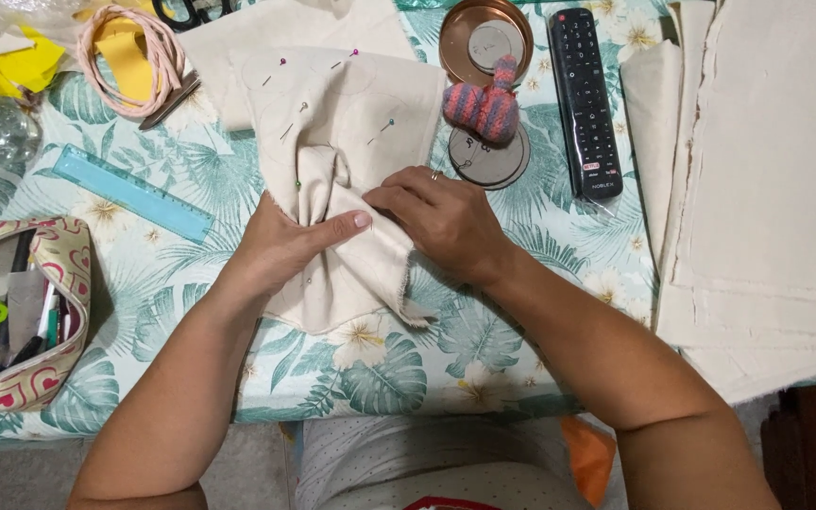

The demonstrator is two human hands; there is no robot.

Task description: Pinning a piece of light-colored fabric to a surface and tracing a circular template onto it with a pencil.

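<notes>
Both hands are working on a piece of cream fabric (332, 170) lying in the middle of the leaf-printed tablecloth (484, 349), just in front of the person. The cloth is carrying several coloured-head pins (390, 123) and faint curved outlines, and its lower half is being bunched and folded, so the step in hand appears to be gathering or aligning pinned layers. The left hand (285, 241) is closing on a fold, its thumb pressing across the cloth toward the other hand. The right hand (441, 222), wearing a ring, is lying curled over the fabric's right edge with fingers bent and tips pressing down; whether it is actually pinching the cloth cannot be told. Any further handling seems to call for care around the pin points and for keeping the layers from slipping. Nearby are lying a striped knitted pincushion (484, 104) beside a round copper tin (484, 38), a black remote control (585, 99), a blue ruler (129, 192) and an open pencil case (25, 312).
</notes>
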